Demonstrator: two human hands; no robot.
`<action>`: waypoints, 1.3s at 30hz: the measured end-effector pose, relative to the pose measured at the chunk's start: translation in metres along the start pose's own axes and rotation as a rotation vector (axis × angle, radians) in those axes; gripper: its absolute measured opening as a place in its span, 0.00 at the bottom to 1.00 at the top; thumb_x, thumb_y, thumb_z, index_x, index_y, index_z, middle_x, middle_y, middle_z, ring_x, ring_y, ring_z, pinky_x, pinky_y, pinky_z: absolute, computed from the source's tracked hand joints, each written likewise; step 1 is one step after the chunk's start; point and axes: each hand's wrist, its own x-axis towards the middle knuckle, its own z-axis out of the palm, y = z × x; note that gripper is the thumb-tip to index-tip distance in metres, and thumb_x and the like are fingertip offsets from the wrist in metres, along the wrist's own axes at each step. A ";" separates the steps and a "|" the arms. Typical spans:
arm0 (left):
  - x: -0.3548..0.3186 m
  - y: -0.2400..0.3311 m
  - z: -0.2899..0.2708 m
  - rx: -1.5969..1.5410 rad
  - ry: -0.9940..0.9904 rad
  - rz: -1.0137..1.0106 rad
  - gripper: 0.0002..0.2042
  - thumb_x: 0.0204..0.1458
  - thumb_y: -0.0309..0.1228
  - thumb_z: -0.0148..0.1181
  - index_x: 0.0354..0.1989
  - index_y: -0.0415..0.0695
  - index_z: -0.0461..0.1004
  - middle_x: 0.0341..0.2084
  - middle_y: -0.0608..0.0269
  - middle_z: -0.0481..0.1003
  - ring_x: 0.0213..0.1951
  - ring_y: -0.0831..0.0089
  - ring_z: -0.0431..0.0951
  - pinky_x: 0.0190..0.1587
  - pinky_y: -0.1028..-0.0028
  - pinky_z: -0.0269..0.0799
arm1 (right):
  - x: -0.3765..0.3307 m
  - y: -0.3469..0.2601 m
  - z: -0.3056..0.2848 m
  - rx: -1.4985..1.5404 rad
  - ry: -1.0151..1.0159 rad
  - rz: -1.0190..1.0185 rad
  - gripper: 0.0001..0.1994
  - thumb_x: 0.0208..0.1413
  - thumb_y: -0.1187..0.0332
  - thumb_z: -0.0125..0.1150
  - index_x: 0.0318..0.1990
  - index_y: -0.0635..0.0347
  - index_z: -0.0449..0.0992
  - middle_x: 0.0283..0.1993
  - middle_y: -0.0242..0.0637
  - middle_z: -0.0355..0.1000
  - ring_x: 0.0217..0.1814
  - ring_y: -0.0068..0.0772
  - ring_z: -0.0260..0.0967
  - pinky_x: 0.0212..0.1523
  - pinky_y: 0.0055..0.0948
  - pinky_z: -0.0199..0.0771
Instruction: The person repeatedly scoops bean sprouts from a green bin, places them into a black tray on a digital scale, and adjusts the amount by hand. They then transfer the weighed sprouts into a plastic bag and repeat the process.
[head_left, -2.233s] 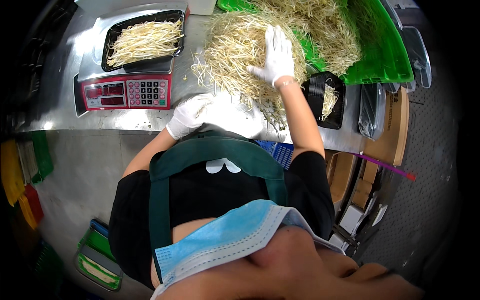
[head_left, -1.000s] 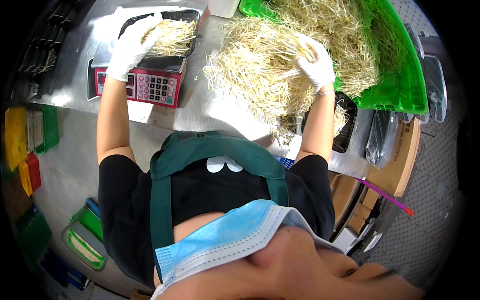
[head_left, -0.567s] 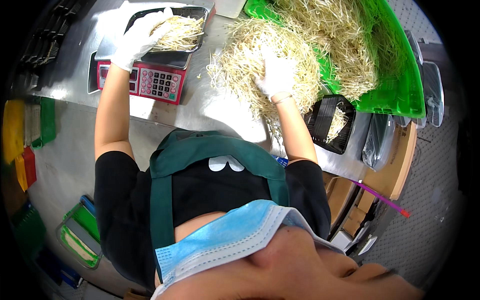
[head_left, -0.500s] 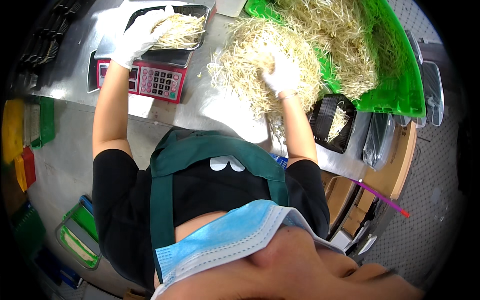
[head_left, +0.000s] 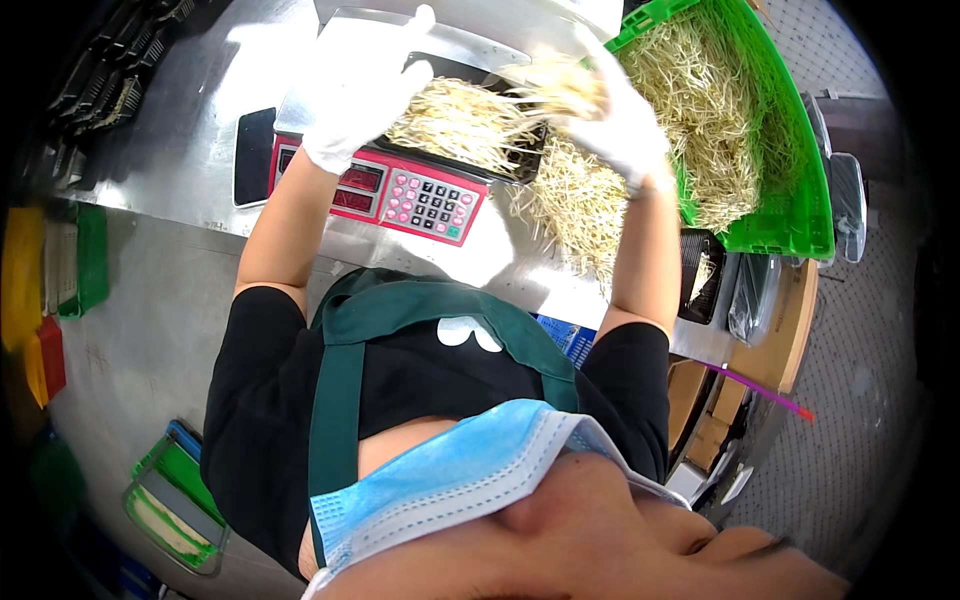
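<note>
A red-fronted digital scale point(head_left: 400, 209) carries a black tray point(head_left: 527, 163) with a layer of bean sprouts point(head_left: 458, 122) in it. My left hand point(head_left: 362, 95), in a white glove, lies at the tray's left end with thumb and fingers apart; whether it touches the rim I cannot tell. Over the tray's right end, my gloved right hand point(head_left: 625, 125) is closed on a bunch of bean sprouts point(head_left: 560, 88), whose strands hang toward the tray. That bunch is smeared by motion. Below the right hand, a loose heap of sprouts point(head_left: 580, 210) lies on the metal table.
A green crate point(head_left: 785, 235) full of sprouts stands at the far right. Near it sits another black tray point(head_left: 712, 300). Stacked black trays point(head_left: 95, 85) are at the far left. A dark flat device point(head_left: 254, 157) lies beside the scale. Clear lids point(head_left: 752, 300) rest at the right edge.
My right hand has lifted a bunch of sprouts from the heap and moved up to the tray. The view has shifted, and my left hand has opened wider by the tray.
</note>
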 end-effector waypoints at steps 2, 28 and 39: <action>0.001 -0.040 0.006 -0.055 0.001 0.036 0.25 0.56 0.30 0.51 0.63 0.44 0.58 0.59 0.55 0.63 0.58 0.64 0.65 0.61 0.70 0.56 | 0.029 -0.024 0.052 -0.511 -0.158 0.008 0.42 0.39 0.63 0.62 0.65 0.56 0.51 0.56 0.55 0.65 0.52 0.51 0.68 0.52 0.39 0.70; 0.004 -0.043 -0.010 -0.297 -0.004 0.061 0.17 0.55 0.25 0.52 0.54 0.40 0.70 0.54 0.57 0.69 0.55 0.66 0.69 0.57 0.71 0.62 | 0.017 0.007 0.086 -0.570 0.012 -0.563 0.36 0.50 0.50 0.57 0.63 0.62 0.56 0.63 0.49 0.57 0.63 0.51 0.55 0.62 0.48 0.51; -0.004 0.008 0.000 0.308 -0.263 0.221 0.27 0.56 0.44 0.47 0.60 0.40 0.60 0.46 0.52 0.72 0.48 0.60 0.71 0.52 0.64 0.64 | 0.036 0.008 0.070 -0.601 -0.119 -0.592 0.25 0.46 0.45 0.59 0.51 0.43 0.73 0.49 0.41 0.70 0.53 0.42 0.64 0.56 0.50 0.53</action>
